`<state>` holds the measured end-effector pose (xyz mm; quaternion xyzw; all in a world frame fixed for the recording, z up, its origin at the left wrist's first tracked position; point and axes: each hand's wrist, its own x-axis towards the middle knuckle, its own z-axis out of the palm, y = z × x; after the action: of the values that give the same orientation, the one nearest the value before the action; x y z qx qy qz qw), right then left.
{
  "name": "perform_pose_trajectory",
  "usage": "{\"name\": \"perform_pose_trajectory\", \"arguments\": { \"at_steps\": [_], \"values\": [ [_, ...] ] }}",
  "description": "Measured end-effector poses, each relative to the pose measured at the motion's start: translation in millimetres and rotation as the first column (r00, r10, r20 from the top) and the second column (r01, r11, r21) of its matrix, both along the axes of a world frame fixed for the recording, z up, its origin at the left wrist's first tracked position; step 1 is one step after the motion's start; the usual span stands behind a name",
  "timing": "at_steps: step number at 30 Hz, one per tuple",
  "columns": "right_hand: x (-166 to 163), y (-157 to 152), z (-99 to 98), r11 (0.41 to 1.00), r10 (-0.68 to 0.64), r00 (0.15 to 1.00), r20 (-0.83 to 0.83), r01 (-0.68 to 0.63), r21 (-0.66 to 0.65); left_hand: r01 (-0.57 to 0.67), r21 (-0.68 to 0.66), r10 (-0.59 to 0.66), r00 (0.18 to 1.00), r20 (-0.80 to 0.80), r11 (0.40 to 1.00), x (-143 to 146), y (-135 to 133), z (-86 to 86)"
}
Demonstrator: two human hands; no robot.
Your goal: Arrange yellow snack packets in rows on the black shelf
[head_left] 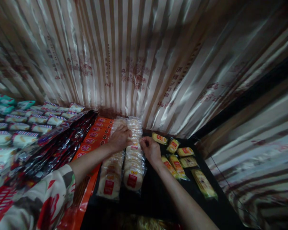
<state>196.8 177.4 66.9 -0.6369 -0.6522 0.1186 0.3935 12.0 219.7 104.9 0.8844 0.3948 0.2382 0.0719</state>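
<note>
Two rows of round, pale flat cakes in clear wrappers with red labels lie overlapping on a black surface: a left row (109, 182) and a right row (133, 175). My left hand (120, 138) reaches over the left row, its bent fingers closed at the left edge of a wrapped cake in the right row. On the opposite side, my right hand (151, 150) is closed in a pinch at that row's right edge. Both sets of fingertips are small and dim, and part of the left fingers' contact is hidden.
Yellow-wrapped snack packs (176, 164) lie on the black surface (156, 195) at right. Left are an orange packet strip (92, 135), dark glossy packets (64, 150) and white snack bags (25, 137). Striped plastic sheeting (139, 57) hangs behind; a dark bar (242, 95) slants across the right.
</note>
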Motion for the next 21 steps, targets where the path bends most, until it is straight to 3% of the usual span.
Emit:
{"name": "perform_pose_trajectory", "arguments": {
  "at_steps": [5, 9, 12, 15, 18, 21],
  "values": [
    [-2, -5, 3.0, 1.0, -0.009, 0.997, -0.072, 0.008, -0.02, -0.075, 0.019, 0.076, 0.99, -0.118, 0.997, 7, -7, 4.3],
    [-2, -24, 13.4, 0.989, -0.148, 0.989, -0.02, 0.148, -0.027, -0.11, 0.006, 0.11, 0.985, -0.137, 0.994, 10, -9, 5.7],
    [0, -39, 21.9, 0.959, -0.15, 0.985, 0.081, 0.165, -0.232, -0.121, -0.025, 0.116, 0.983, -0.145, 0.992, 11, -10, 6.9],
    [4, -46, 23.6, 0.921, -0.065, 0.995, 0.073, 0.089, -0.378, -0.131, -0.039, 0.123, 0.981, -0.149, 0.991, 12, -11, 7.6],
    [6, -44, 19.1, 0.945, 0.021, 0.998, -0.065, -0.04, -0.324, -0.135, -0.064, 0.125, 0.982, -0.143, 0.989, 12, -11, 8.3],
    [6, -43, 13.8, 0.979, 0.028, 0.99, -0.136, -0.055, -0.198, -0.132, -0.086, 0.119, 0.983, -0.138, 0.988, 12, -10, 9.6]
  ]
}}
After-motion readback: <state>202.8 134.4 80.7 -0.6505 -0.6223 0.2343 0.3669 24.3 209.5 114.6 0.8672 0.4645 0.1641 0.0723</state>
